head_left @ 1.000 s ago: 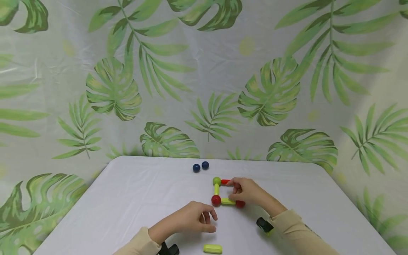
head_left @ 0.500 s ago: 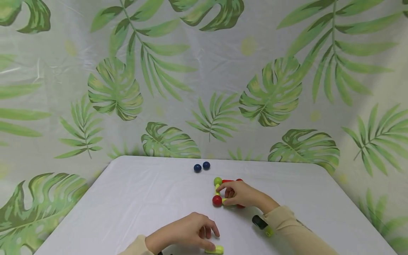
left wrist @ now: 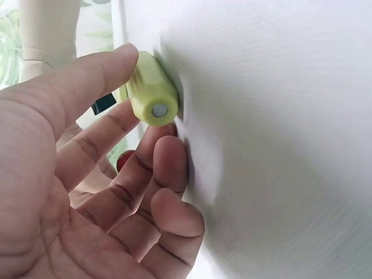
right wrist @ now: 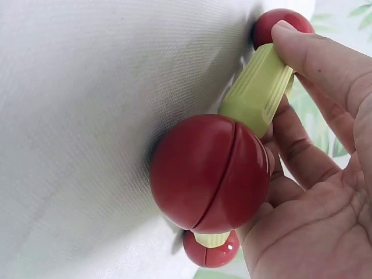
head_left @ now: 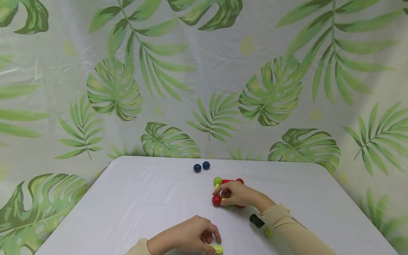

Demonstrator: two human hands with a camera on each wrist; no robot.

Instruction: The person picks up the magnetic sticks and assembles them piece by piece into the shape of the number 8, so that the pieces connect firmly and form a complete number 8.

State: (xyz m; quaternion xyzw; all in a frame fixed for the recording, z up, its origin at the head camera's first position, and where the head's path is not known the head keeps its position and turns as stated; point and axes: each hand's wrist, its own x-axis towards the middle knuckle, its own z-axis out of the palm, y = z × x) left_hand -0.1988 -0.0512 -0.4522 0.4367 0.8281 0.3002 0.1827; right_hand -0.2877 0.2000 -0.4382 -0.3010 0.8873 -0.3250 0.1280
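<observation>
My left hand (head_left: pixel 195 234), near the table's front edge, pinches a yellow-green magnetic stick (left wrist: pixel 152 87) between thumb and index finger. A round metal magnet shows in the stick's end. Farther back, my right hand (head_left: pixel 240 193) holds another yellow-green magnetic stick (right wrist: pixel 256 87), thumb on one side and fingers behind. This stick links two red balls (right wrist: pixel 209 172) along the front of a four-cornered frame on the table. The frame also has a lime-green ball (head_left: pixel 217 181), a red stick (head_left: pixel 227 181) at the back and a red ball (head_left: pixel 239 181) at the back right. My right hand hides its right side.
Two dark blue balls (head_left: pixel 202 166) lie near the back edge of the white table (head_left: pixel 143 194). One more lime-green piece (head_left: pixel 269 232) lies by my right sleeve, near the black wrist camera (head_left: pixel 256 221). A leaf-patterned curtain (head_left: pixel 210 78) hangs behind the table.
My left hand has moved toward the front edge and taken hold of the loose yellow-green stick. My right hand has shifted left from the frame's right side to its front stick.
</observation>
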